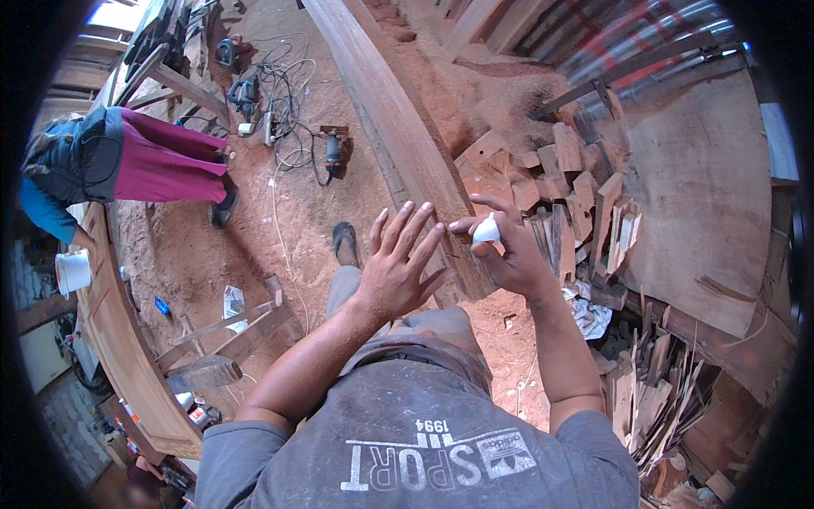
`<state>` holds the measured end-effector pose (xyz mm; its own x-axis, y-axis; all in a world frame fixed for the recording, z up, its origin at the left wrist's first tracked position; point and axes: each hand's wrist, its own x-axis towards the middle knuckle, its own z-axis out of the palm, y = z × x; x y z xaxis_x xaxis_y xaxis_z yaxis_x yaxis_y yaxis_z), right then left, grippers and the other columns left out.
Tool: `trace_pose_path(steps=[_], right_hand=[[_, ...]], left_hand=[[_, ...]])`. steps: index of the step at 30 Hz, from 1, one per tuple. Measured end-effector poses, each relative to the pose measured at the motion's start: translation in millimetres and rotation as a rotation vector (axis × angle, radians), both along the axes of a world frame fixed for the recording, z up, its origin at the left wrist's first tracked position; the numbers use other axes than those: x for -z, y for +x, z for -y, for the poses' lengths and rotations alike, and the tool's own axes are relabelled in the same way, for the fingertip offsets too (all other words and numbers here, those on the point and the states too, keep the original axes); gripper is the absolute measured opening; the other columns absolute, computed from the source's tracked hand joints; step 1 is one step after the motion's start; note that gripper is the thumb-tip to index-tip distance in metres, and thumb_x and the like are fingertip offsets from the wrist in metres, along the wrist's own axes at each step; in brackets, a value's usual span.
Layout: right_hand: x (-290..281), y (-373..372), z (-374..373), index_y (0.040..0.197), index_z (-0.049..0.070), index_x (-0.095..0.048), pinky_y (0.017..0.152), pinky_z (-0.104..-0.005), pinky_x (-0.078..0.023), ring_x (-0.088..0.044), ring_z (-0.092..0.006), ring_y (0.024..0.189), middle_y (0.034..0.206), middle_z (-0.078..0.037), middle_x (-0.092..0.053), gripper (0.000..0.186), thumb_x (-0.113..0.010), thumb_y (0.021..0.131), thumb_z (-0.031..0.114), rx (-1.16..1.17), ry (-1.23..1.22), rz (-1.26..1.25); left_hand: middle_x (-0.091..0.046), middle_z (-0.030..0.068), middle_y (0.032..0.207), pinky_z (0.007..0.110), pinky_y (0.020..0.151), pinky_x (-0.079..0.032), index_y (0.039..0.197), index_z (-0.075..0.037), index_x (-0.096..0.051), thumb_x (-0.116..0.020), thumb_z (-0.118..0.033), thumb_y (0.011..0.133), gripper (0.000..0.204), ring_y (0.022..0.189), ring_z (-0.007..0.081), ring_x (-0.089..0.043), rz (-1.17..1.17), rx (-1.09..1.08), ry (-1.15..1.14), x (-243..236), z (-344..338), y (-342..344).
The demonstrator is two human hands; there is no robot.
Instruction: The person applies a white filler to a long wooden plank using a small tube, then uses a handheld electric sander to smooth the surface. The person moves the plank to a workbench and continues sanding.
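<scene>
My right hand (524,259) is closed around a small white bottle with a pointed tip (487,230), its lower part hidden by the fingers. Fingers spread, my left hand (401,261) holds nothing; it hovers over or rests on the near end of a long reddish wooden plank (407,144), and I cannot tell which. The plank runs away from me toward the top of the view. Both hands are close together at its near end.
At left, a person (161,157) bends over a panelled wooden door (127,331) with a white bucket (74,271). Power tools (333,153) and tangled cords (284,102) lie on the dusty floor. Offcuts (585,187) are piled at right beside a plywood sheet (695,195).
</scene>
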<state>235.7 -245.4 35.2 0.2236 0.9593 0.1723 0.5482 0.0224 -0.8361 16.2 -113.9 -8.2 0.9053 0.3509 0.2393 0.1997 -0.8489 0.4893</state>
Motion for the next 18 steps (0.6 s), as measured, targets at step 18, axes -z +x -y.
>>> trace_pose_path(steps=[18], right_hand=[[6,5,-9,0.116,0.006,-0.065,0.119,-0.0474,-0.043,-0.049,-0.0325,0.148,0.119,-0.011,-0.080,0.047,-0.063,0.107,0.052,0.000,0.029,0.037]], left_hand=[[-0.041,0.0177,0.169,0.063,0.131,-0.017,0.159,-0.016,-0.050,-0.074,-0.055,0.097,0.077,0.160,0.0416,-0.032,0.025,0.003,-0.012,-2,-3,2]])
